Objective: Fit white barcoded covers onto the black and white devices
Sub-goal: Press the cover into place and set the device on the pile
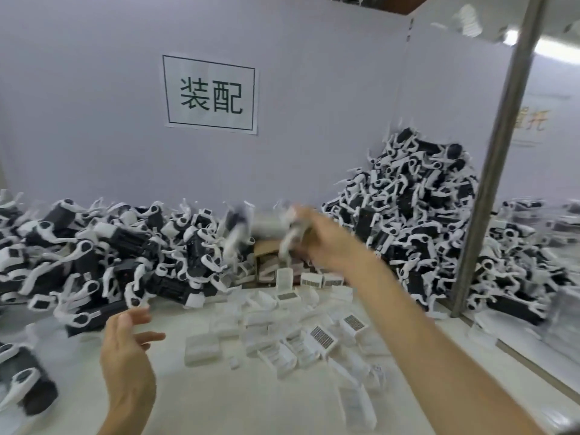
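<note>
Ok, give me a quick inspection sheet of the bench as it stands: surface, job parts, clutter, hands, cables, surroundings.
Surface: pale table, crowded toward the back.
Job's things: white covers scattered mid-table, some barcode up; black and white devices in a left heap and a taller right heap.
Clutter: brown box between the heaps, partly hidden.
Hands: left hand open above the table, holding nothing; right hand reaches toward the box, too blurred to judge its grip.
Cables: nothing seen.
Surroundings: white partition with a printed sign; metal post at right.
</note>
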Demonstrator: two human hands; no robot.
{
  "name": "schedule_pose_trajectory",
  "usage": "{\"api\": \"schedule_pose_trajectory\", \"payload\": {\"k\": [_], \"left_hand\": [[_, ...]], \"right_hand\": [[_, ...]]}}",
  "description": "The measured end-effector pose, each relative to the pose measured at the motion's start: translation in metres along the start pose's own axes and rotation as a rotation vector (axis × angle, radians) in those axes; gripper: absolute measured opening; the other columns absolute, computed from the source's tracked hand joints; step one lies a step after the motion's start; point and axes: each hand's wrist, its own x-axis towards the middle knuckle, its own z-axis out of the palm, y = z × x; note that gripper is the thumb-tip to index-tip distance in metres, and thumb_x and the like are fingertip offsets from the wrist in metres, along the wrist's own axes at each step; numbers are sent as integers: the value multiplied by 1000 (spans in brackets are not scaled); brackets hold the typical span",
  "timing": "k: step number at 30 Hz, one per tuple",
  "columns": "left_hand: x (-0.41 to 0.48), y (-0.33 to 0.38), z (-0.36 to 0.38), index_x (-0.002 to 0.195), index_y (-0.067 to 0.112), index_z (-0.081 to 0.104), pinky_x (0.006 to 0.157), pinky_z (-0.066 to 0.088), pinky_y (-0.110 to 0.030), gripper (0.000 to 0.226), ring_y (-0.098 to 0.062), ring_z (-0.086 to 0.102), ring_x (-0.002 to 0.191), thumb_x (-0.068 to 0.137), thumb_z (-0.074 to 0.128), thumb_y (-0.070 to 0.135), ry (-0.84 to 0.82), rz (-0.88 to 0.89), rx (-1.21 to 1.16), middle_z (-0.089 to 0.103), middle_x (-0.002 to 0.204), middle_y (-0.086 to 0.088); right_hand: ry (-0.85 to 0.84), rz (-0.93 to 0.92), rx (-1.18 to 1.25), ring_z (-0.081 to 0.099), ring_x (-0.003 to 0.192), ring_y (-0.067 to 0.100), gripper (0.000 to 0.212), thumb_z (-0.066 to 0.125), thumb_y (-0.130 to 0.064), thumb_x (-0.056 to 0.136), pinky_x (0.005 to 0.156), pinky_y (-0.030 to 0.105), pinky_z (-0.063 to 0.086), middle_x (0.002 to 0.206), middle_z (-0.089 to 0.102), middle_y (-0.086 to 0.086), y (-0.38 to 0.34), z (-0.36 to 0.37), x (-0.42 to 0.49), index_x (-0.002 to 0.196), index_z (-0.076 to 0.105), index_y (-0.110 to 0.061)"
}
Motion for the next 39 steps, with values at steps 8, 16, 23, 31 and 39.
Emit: {"api": "schedule_pose_trajectory", "payload": {"k": [8,16,23,31,39], "left_hand": [[7,-6,6,86,26,51,63,34,-34,37,-30,56,67,109,25,16,-82,-99,-1,55,99,-8],[-2,-8,4,101,9,55,66,37,-38,28,-34,59,70,110,30,16,-153,-43,76,59,106,-13],[-12,-10,4,92,28,59,71,47,-40,15,-25,67,79,104,50,29,-339,-25,261,67,101,-1],[37,-24,47,137,27,51,97,43,-35,36,-20,55,122,104,43,38,-763,315,1075,59,135,6],[103,-64,84,144,25,35,96,37,-42,54,-25,42,126,96,53,42,-733,738,1435,47,144,0]], "right_hand": [[778,-121,-697,65,75,19,52,48,-37,101,59,27,46,135,54,9,-156,-65,74,146,40,-14],[321,-11,-890,68,80,18,32,58,-16,99,72,31,56,118,67,8,31,-35,43,130,58,-16],[140,166,-944,68,74,7,11,57,-24,101,64,23,51,101,65,-10,99,-30,41,109,65,-24],[94,228,-973,68,85,12,8,58,-26,100,60,19,48,103,71,0,143,-29,83,99,65,-30],[40,106,-982,58,102,3,58,68,-25,94,79,15,45,138,55,-6,192,-23,131,147,44,-22]]}}
